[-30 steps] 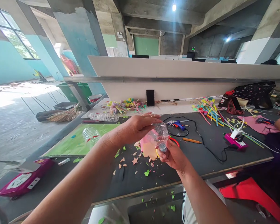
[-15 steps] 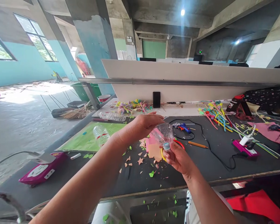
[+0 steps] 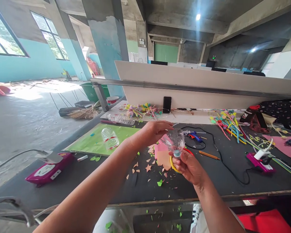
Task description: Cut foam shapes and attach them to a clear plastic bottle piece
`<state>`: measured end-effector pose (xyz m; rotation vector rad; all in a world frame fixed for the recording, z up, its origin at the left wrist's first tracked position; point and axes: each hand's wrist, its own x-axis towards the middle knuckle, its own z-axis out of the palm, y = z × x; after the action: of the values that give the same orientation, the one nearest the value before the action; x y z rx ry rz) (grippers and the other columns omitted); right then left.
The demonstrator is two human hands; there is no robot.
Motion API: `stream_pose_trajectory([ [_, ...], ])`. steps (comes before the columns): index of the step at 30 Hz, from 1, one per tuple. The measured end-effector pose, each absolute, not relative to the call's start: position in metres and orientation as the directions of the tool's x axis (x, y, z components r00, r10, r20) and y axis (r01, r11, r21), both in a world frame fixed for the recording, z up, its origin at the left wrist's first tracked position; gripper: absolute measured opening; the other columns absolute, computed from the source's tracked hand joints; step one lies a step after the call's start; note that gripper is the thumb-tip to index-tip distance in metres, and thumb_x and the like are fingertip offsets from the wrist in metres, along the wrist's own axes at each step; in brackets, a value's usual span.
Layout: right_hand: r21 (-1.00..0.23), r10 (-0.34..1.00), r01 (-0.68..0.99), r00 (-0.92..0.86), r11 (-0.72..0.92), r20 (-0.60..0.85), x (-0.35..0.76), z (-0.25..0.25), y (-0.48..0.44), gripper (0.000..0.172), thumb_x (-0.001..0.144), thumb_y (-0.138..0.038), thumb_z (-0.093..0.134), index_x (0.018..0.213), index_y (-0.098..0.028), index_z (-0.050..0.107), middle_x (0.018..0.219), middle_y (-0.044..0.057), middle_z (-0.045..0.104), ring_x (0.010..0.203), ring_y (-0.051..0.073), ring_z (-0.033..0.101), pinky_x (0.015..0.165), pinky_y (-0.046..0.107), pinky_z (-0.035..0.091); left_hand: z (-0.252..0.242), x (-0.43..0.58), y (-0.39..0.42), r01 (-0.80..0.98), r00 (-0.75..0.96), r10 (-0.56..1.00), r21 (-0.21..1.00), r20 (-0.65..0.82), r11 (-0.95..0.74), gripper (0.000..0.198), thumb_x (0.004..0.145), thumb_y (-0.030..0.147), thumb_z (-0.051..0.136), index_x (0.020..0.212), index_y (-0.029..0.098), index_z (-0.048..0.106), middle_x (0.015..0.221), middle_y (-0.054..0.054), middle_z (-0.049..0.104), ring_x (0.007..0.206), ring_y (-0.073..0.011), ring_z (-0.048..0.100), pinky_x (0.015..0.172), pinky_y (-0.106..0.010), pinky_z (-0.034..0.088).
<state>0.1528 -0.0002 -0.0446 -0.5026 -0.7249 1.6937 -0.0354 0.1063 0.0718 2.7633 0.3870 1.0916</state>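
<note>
My right hand (image 3: pixel 190 165) grips the cut-off top of a clear plastic bottle (image 3: pixel 176 140) by its neck, with the cut side upward and the pale blue mouth end low. My left hand (image 3: pixel 156 129) reaches over the cut edge with its fingers stretched out and close together; the fingertips are partly hidden at the plastic. Yellow and red scissor handles (image 3: pixel 174 165) show beside and behind my right hand; I cannot tell whether it touches them. Below lie pink and peach paper sheets (image 3: pixel 163 157) and a star-shaped paper piece (image 3: pixel 148 167) among scraps.
A clear bottle piece (image 3: pixel 110 138) lies on a green sheet (image 3: pixel 87 139) at left, with another bottle (image 3: pixel 121 119) behind. Rightward are a blue glue gun (image 3: pixel 196 136) with its cord, an orange stick (image 3: pixel 209 155) and a purple power strip (image 3: pixel 260 162). A phone (image 3: pixel 167 105) stands behind.
The view has turned slightly left, so everything sits further right. Both hands stay on or at the bottle top, whose cut edge now looks more split and spread.
</note>
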Motion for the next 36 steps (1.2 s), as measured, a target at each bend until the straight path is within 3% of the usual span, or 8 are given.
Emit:
stream_pose_trajectory([
  [9, -0.684, 0.976, -0.719, -0.211, -0.121, 0.049, 0.161, -0.042, 0.002, 0.027, 0.080, -0.021, 0.075, 0.106, -0.016, 0.068, 0.105, 0.012, 0.069, 0.068, 0.008, 0.052, 0.050, 0.015, 0.044, 0.064, -0.037, 0.107, 0.174, 0.653, 0.354, 0.322, 0.670, -0.931, 0.029, 0.089, 0.023, 0.055, 0.115, 0.020, 0.069, 0.124, -0.011, 0.067, 0.118, -0.0244, 0.061, 0.103, -0.040, 0.048],
  [16, -0.687, 0.995, -0.725, -0.089, -0.039, 0.038, 0.179, -0.039, 0.008, 0.035, 0.076, -0.017, 0.078, 0.109, -0.018, 0.068, 0.115, 0.012, 0.070, 0.079, 0.009, 0.063, 0.058, 0.013, 0.051, 0.046, -0.035, 0.084, 0.202, 0.657, 0.255, 0.161, 0.710, -0.966, 0.055, 0.088, 0.008, 0.045, 0.141, 0.024, 0.045, 0.158, -0.015, 0.024, 0.128, -0.0246, 0.053, 0.099, -0.037, 0.051],
  [19, -0.700, 0.997, -0.712, 0.005, 0.054, 0.072, 0.184, -0.037, 0.011, 0.032, 0.074, -0.016, 0.079, 0.105, -0.018, 0.069, 0.111, 0.011, 0.072, 0.076, 0.009, 0.064, 0.055, 0.013, 0.050, 0.013, -0.034, 0.082, 0.148, 0.594, 0.249, 0.201, 0.765, -0.968, 0.049, 0.084, 0.005, 0.047, 0.129, 0.022, 0.056, 0.149, -0.014, 0.043, 0.126, -0.0236, 0.053, 0.101, -0.038, 0.048],
  [22, -0.721, 0.990, -0.679, 0.092, 0.142, 0.109, 0.186, -0.037, 0.013, 0.025, 0.076, -0.016, 0.076, 0.100, -0.020, 0.070, 0.110, 0.008, 0.072, 0.076, 0.010, 0.064, 0.055, 0.016, 0.051, -0.011, -0.036, 0.111, 0.063, 0.278, 0.682, 0.696, 0.676, -0.716, 0.030, 0.075, 0.004, 0.054, 0.096, 0.017, 0.069, 0.116, -0.009, 0.067, 0.107, -0.0202, 0.063, 0.091, -0.031, 0.052],
  [24, -0.736, 0.985, -0.656, 0.126, 0.169, 0.114, 0.187, -0.038, 0.015, 0.025, 0.077, -0.017, 0.075, 0.101, -0.022, 0.069, 0.111, 0.006, 0.071, 0.078, 0.011, 0.064, 0.055, 0.017, 0.051, -0.012, -0.040, 0.143, -0.296, 0.076, 0.961, 0.926, 0.268, -0.235, 0.023, 0.067, 0.000, 0.056, 0.082, 0.013, 0.067, 0.082, -0.004, 0.069, 0.072, -0.0129, 0.064, 0.071, -0.023, 0.054],
  [27, -0.772, 0.985, -0.613, 0.133, 0.169, 0.110, 0.185, -0.041, 0.017, 0.028, 0.076, -0.019, 0.076, 0.102, -0.024, 0.069, 0.111, 0.004, 0.071, 0.079, 0.010, 0.064, 0.057, 0.016, 0.052, 0.010, -0.049, 0.188, -0.469, 0.103, 0.987, 0.881, 0.124, -0.062, 0.020, 0.067, 0.001, 0.055, 0.084, 0.010, 0.062, 0.065, -0.002, 0.063, 0.052, -0.0095, 0.056, 0.056, -0.022, 0.050],
  [32, -0.806, 0.986, -0.569, 0.121, 0.165, 0.116, 0.178, -0.045, 0.015, 0.028, 0.076, -0.022, 0.077, 0.103, -0.027, 0.069, 0.111, 0.002, 0.072, 0.083, 0.010, 0.065, 0.058, 0.016, 0.054, 0.051, -0.043, 0.198, -0.684, 0.080, 0.986, 0.727, 0.147, -0.053, 0.022, 0.074, 0.001, 0.053, 0.092, 0.014, 0.056, 0.058, 0.004, 0.054, 0.051, -0.0041, 0.051, 0.060, -0.015, 0.046],
  [36, -0.818, 0.989, -0.557, 0.105, 0.142, 0.100, 0.176, -0.045, 0.016, 0.033, 0.075, -0.019, 0.078, 0.106, -0.027, 0.069, 0.110, 0.002, 0.072, 0.081, 0.011, 0.066, 0.060, 0.019, 0.057, 0.033, -0.005, 0.164, -0.647, 0.344, 0.921, 0.757, 0.182, 0.092, 0.026, 0.064, 0.001, 0.063, 0.089, 0.011, 0.061, 0.067, -0.004, 0.063, 0.058, -0.0118, 0.060, 0.064, -0.028, 0.051],
])
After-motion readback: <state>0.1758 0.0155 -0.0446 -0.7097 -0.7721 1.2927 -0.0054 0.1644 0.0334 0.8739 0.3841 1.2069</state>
